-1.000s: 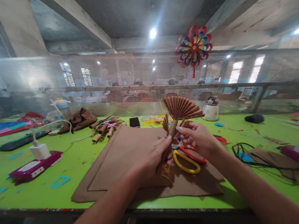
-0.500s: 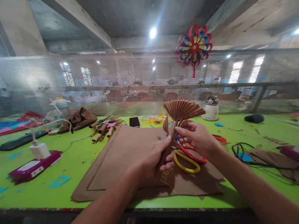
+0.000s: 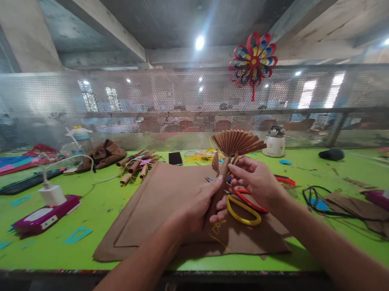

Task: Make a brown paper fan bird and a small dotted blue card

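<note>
My left hand (image 3: pixel 203 206) is wrapped round the brown paper tube of a pleated paper fan (image 3: pixel 235 143), which stands upright with its folds spread at the top. A smaller pleated piece (image 3: pixel 215 162) sticks out on the tube's left side. At the tube's right side, my right hand (image 3: pixel 251 175) pinches a small brown folded piece near the fan's base. Under the hands lie scissors with red and yellow handles (image 3: pixel 243 210), on brown paper sheets (image 3: pixel 158 200). Yellow thread (image 3: pixel 218 227) lies below my left hand.
Rolled brown tubes (image 3: pixel 134 166), a dark phone-like object (image 3: pixel 175 158) and yellow strands lie behind the sheets. Purple power strips (image 3: pixel 47 216) sit at both sides. A white jar (image 3: pixel 275 141) stands at the back right. Black cable (image 3: pixel 330 209) curls on the green table (image 3: pixel 95 200).
Almost nothing differs. The fingers of my left hand have shifted slightly around the tube, and the view has moved a little.
</note>
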Demonstrator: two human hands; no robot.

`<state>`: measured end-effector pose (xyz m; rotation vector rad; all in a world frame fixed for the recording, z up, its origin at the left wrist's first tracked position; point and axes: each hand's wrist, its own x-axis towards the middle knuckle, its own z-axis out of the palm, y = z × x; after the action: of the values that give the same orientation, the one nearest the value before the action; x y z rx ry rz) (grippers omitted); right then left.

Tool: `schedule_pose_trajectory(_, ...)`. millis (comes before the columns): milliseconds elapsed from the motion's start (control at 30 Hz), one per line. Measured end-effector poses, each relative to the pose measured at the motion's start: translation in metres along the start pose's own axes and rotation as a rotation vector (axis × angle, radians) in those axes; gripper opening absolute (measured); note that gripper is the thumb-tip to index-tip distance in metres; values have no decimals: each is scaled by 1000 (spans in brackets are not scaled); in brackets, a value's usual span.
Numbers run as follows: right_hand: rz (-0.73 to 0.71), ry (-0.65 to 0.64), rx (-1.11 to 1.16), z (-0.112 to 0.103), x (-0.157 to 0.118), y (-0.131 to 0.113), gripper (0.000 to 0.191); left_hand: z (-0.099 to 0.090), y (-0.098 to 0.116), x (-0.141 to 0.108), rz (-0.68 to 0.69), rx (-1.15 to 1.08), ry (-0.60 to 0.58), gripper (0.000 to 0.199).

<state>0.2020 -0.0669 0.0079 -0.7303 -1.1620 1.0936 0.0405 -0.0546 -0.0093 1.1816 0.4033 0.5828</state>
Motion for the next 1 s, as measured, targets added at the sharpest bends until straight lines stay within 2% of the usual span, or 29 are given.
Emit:
schedule_pose_trajectory(333, -80, 13, -66, 4, -2, 2, 28, 7, 2, -2, 78, 19, 18, 28)
schedule_pose_trajectory(667, -69, 46, -22, 6, -2, 5, 29, 5, -1, 0, 42, -41, 3, 40)
schedule_pose_trajectory(833, -53, 80, -17, 8, -3, 6, 31, 7, -1, 0, 103, -21, 41, 27)
schedule_pose_trajectory(1000, -72, 101, -14, 9, -2, 10, 31, 7, -3, 0, 90, 30, 69, 27)
